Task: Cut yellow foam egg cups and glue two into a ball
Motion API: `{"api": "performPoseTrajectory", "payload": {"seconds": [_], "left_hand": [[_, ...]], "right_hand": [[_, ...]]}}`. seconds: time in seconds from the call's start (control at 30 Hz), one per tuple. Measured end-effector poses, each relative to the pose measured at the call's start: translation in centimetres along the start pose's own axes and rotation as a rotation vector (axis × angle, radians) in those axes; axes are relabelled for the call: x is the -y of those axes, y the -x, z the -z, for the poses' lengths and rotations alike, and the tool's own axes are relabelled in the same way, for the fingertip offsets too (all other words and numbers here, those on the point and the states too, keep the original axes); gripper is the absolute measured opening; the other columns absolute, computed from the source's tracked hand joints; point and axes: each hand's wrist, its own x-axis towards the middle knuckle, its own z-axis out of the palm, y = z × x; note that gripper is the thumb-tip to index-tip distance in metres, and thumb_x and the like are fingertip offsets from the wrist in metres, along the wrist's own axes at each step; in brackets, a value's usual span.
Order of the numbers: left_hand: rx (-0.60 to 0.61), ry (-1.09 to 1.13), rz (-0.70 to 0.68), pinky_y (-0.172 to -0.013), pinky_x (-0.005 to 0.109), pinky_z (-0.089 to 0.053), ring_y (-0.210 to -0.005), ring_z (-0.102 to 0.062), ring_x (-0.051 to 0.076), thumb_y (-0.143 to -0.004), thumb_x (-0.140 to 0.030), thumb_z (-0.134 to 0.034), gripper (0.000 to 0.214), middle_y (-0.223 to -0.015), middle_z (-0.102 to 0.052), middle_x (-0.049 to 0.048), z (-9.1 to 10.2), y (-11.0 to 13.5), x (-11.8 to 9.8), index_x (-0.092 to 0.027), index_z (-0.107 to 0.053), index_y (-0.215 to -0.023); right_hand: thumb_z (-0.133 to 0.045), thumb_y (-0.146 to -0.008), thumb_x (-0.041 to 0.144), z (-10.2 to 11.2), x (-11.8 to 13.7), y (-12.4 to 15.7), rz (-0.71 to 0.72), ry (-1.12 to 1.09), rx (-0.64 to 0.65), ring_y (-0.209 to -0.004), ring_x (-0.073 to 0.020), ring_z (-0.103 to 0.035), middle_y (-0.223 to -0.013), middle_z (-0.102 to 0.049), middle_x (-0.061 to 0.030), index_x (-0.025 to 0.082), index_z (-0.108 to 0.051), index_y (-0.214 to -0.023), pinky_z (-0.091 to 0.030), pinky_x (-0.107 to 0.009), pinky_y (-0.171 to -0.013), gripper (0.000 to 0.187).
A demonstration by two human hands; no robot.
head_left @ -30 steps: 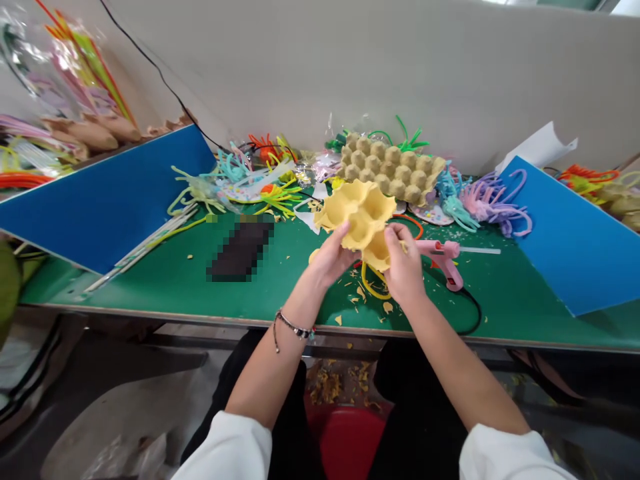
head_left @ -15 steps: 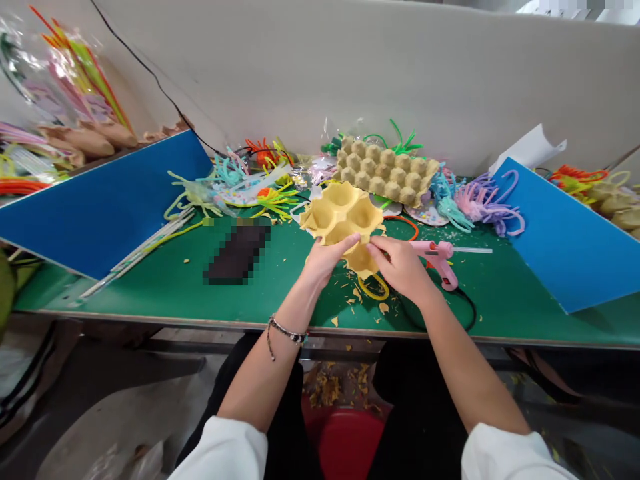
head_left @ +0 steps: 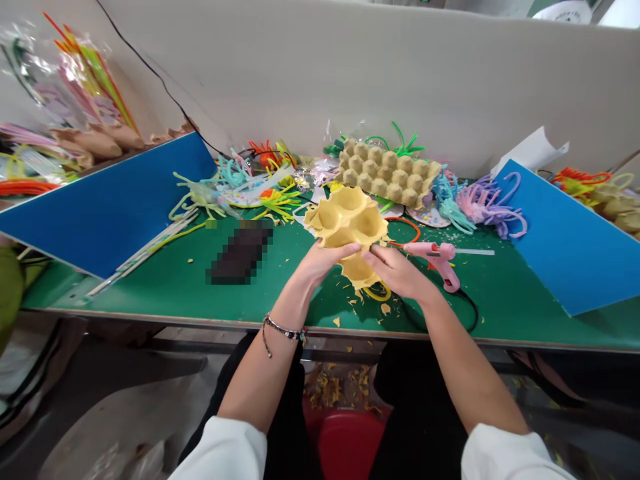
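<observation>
A torn piece of yellow egg carton with several cups is held up above the table between both hands. My left hand grips its near left side, the thumb lying across the near edge. Close beside it, my right hand pinches the near right edge, next to a cup that hangs down toward me. The fingers under the carton are hidden. Just right of my right hand lies a pink glue gun with a clear glue stick in its back. Torn yellow scraps lie on the table below the carton.
A larger egg tray lies upside down at the back of the green table. Blue boards stand at left and right. Pipe cleaners crowd the back. A dark, blurred-out flat object lies left. The glue gun's cord trails near the front edge.
The egg carton has tipped slightly and sits a little lower in view. My right-hand fingers have shifted closer to my left thumb. Both hands keep their hold.
</observation>
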Motion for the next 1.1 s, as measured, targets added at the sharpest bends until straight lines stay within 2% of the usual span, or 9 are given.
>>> {"api": "performPoseTrajectory", "payload": {"seconds": [0.07,0.17,0.37,0.5,0.6,0.73,0.83,0.93,1.1], "left_hand": [[0.006,-0.007,-0.004,-0.100,0.044,-0.049,-0.109,-0.065,0.028,-0.047,-0.029,-0.088,0.050,-0.106,-0.074,0.0085,-0.1,-0.1,0.1,-0.017,-0.072,-0.093],[0.005,-0.047,-0.037,-0.099,0.043,-0.050,-0.106,-0.066,0.027,-0.047,-0.029,-0.088,0.051,-0.108,-0.074,0.0089,-0.2,-0.2,0.2,-0.016,-0.072,-0.094],[-0.062,-0.091,-0.151,-0.098,0.042,-0.051,-0.107,-0.067,0.027,-0.054,-0.034,-0.086,0.056,-0.114,-0.072,0.0095,-0.7,-0.2,0.6,-0.020,-0.070,-0.106],[-0.120,-0.093,-0.128,-0.100,0.045,-0.050,-0.109,-0.066,0.029,-0.057,-0.032,-0.085,0.052,-0.112,-0.072,0.0121,-1.1,0.0,0.8,-0.017,-0.070,-0.104],[-0.208,-0.076,-0.098,-0.098,0.046,-0.051,-0.107,-0.067,0.030,-0.054,-0.032,-0.086,0.050,-0.110,-0.072,0.0132,-1.5,0.1,0.9,-0.015,-0.070,-0.098],[-0.367,-0.066,-0.061,-0.095,0.044,-0.053,-0.103,-0.068,0.029,-0.047,-0.030,-0.088,0.055,-0.108,-0.073,0.0131,-2.2,0.3,0.8,-0.014,-0.069,-0.096],[-0.356,-0.039,-0.076,-0.089,0.039,-0.056,-0.094,-0.070,0.025,-0.045,-0.027,-0.088,0.048,-0.099,-0.075,0.0103,-2.4,0.4,0.3,-0.015,-0.070,-0.088],[-0.281,-0.001,-0.124,-0.084,0.035,-0.057,-0.090,-0.071,0.023,-0.046,-0.026,-0.087,0.041,-0.095,-0.076,0.0078,-2.1,0.7,-0.6,-0.016,-0.072,-0.084],[-0.298,0.002,-0.133,-0.081,0.033,-0.058,-0.091,-0.071,0.023,-0.049,-0.028,-0.087,0.040,-0.097,-0.076,0.0089,-1.5,1.1,-1.4,-0.015,-0.073,-0.085]], "right_hand": [[-0.049,-0.088,0.053,0.1,0.1,0.1,0.014,0.028,0.031,-0.060,-0.0137,-0.048,-0.059,-0.050,0.0028,0.022,-0.049,-0.063,-0.038,-0.028,-0.060,0.040],[-0.047,-0.091,0.050,-0.1,0.3,0.1,0.032,0.072,-0.003,-0.064,-0.0162,-0.052,-0.058,-0.052,0.0011,0.022,-0.050,-0.061,-0.041,-0.031,-0.067,0.041],[-0.040,-0.095,0.045,-0.2,0.3,0.1,0.083,0.241,-0.066,-0.058,-0.0152,-0.051,-0.061,-0.057,-0.0007,0.023,-0.045,-0.062,-0.037,-0.030,-0.060,0.040],[-0.035,-0.098,0.039,-0.2,0.1,0.1,0.085,0.394,-0.096,-0.060,-0.0165,-0.054,-0.067,-0.061,-0.0039,0.023,-0.045,-0.066,-0.035,-0.031,-0.059,0.037],[-0.033,-0.100,0.037,-0.4,0.4,0.1,0.042,0.562,-0.114,-0.065,-0.0188,-0.058,-0.073,-0.065,-0.0080,0.021,-0.050,-0.070,-0.035,-0.031,-0.059,0.039],[-0.032,-0.100,0.028,-1.0,1.4,0.0,-0.085,0.817,-0.074,-0.069,-0.0208,-0.063,-0.083,-0.069,-0.0124,0.016,-0.060,-0.082,-0.033,-0.030,-0.056,0.036],[-0.035,-0.098,0.026,-1.4,1.7,-0.1,-0.120,0.912,-0.088,-0.069,-0.0210,-0.064,-0.086,-0.070,-0.0139,0.013,-0.063,-0.089,-0.030,-0.029,-0.054,0.032],[-0.040,-0.097,0.030,-1.5,1.6,0.0,-0.033,0.825,-0.179,-0.065,-0.0192,-0.061,-0.080,-0.068,-0.0115,0.015,-0.062,-0.081,-0.030,-0.029,-0.053,0.031],[-0.051,-0.090,0.037,-1.4,1.2,0.0,0.194,0.302,-0.375,-0.069,-0.0154,-0.056,-0.073,-0.060,-0.0027,0.019,-0.057,-0.073,-0.040,-0.028,-0.063,0.025]]}}
